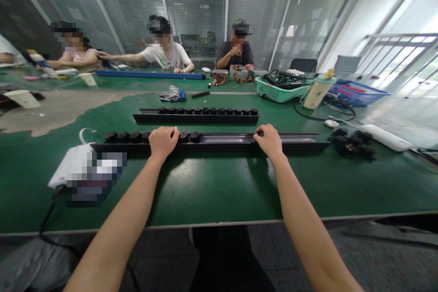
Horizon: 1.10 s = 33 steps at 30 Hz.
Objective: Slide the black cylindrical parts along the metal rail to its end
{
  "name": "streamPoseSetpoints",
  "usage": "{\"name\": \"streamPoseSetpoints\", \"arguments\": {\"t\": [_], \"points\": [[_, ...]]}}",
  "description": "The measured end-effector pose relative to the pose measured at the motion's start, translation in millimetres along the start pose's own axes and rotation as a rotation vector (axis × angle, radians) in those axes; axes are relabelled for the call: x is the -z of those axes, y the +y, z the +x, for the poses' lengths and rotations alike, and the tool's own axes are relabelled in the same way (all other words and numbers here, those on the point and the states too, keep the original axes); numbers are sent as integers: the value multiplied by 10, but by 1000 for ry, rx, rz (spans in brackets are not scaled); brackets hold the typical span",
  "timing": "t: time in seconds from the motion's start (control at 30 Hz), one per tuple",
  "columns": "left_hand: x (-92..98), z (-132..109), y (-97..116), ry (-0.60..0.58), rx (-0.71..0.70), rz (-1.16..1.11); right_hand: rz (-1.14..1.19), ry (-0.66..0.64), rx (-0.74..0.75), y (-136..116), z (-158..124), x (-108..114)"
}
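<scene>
A long black metal channel [219, 147] lies across the table in front of me. Several small black round-topped pieces [135, 137] sit in a row in its left part, and its silvery inside shows between my hands. My left hand [164, 142] is closed over the channel among these pieces, its fingertips hidden behind the far side. Farther right, my right hand [269, 140] is closed at the channel with a small dark piece [260, 133] between thumb and fingers. More loose black pieces [352, 143] lie in a pile beyond the channel's right end.
Behind stands a shorter black channel [196, 118] filled with similar pieces. A glove [173, 94], green basket [284, 91], cream tumbler [318, 93] and blue basket [359, 93] lie farther back. A white box [77, 162] is at left, a white power strip [386, 138] at right. Co-workers sit opposite.
</scene>
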<state>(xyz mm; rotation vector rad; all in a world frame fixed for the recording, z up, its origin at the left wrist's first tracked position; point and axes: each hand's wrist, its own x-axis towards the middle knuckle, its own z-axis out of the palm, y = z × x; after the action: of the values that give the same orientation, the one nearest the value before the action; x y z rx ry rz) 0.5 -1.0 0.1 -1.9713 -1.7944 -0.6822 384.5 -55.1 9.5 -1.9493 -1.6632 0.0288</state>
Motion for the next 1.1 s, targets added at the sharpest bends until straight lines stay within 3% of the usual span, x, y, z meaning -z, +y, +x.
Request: {"name": "streamPoseSetpoints", "arguments": {"t": [1.1], "points": [[19, -10, 16, -16, 12, -19, -23, 16, -72, -57, -15, 17]]}}
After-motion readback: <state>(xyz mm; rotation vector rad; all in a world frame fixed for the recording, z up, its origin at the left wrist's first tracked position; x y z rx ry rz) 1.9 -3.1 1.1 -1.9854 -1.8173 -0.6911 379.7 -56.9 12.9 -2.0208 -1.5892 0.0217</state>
